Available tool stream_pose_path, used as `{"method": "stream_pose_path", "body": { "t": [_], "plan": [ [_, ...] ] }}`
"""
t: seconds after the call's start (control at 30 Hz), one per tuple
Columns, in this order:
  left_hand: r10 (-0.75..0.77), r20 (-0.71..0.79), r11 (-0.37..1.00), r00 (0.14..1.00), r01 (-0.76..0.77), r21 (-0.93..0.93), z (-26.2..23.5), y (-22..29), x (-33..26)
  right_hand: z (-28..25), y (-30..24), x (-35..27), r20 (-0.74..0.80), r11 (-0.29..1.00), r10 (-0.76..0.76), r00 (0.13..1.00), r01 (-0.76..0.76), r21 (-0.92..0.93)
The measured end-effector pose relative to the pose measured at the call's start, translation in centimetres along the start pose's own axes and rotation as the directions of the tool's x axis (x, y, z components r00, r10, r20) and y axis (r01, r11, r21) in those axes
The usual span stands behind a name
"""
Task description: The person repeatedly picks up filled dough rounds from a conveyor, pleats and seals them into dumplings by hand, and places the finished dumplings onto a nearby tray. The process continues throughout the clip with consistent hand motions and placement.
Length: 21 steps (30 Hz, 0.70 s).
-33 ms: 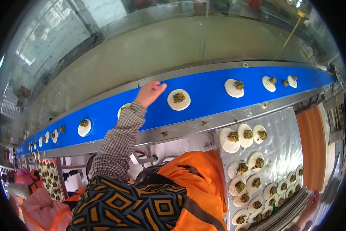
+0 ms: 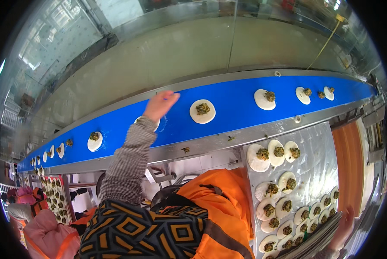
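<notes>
My left hand, in a checked sleeve, is raised over the blue conveyor belt. Its fingers are loosely bent, with a small gap by the thumb and nothing seen in them. Under its wrist lies a partly hidden dough round. Just right of the hand, another dough round carries a clump of chopped green-brown filling. At the lower right my right hand is smeared by motion beside a stack of thin sheets; its fingers cannot be made out.
A metal table at my right holds several filled dough rounds. More rounds ride along the belt on both sides. A metal rail edges the belt. At the left, a person in pink is near a tray of rounds.
My left hand has shifted slightly left above the belt. My right hand has moved a little up and left and is more blurred. The dough rounds ahead appear slightly further right.
</notes>
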State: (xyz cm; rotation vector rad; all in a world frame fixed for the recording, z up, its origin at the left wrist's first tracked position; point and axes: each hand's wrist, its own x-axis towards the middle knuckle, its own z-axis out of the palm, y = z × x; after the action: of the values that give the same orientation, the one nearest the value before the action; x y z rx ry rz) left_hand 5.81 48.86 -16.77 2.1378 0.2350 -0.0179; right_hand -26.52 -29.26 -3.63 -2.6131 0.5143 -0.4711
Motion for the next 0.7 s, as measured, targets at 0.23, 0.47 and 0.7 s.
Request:
{"method": "stream_pose_path", "body": {
  "t": [0.23,0.47,0.7],
  "plan": [
    [-0.294,-0.159,0.899,0.943,0.329,0.289,-9.9,-8.5,-6.6,27.2,-30.9,8.4,0.522,0.829,-0.358,0.774,0.006,0.559],
    [-0.221,0.126,0.919,0.967,0.163,0.359,-10.8,-10.2,-4.5,42.7,-46.0,8.3,0.770,0.867,-0.304,0.561,-0.172,0.468],
    [-0.267,0.336,0.943,0.904,0.173,0.284,-10.7,-8.2,-3.0,45.2,-50.1,8.4,0.810,0.943,-0.314,0.495,0.264,0.204]
  ]
}}
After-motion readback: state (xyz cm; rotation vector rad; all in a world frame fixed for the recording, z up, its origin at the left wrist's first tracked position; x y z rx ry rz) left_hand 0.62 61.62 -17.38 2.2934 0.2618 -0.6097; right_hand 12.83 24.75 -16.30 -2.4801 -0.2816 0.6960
